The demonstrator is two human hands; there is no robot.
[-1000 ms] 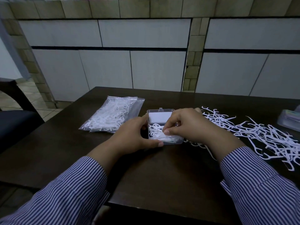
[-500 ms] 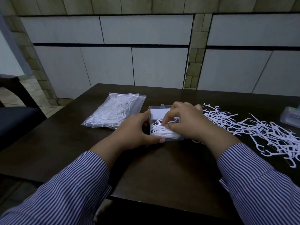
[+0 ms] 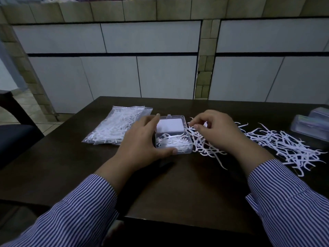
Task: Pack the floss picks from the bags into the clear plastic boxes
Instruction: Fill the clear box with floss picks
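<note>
A: Floss picks point(image 3: 277, 141) lie loose along the table's point(image 3: 178, 189) right edge; a few sit in the open clear box point(image 3: 173, 142) mid-table.

B: And the hands?

A: The left hand point(image 3: 142, 141) cups the box's left side, thumb at its near edge. The right hand point(image 3: 216, 130), fingers curled, pinches at picks just right of the box.

B: The bag?

A: The bag point(image 3: 115, 127) lies flat toward the far left edge.

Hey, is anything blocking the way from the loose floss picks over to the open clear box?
Nothing visible. The lid is flipped back, so the clear box is open on top, directly beside the loose floss picks. The left hand holds its far side.
</note>
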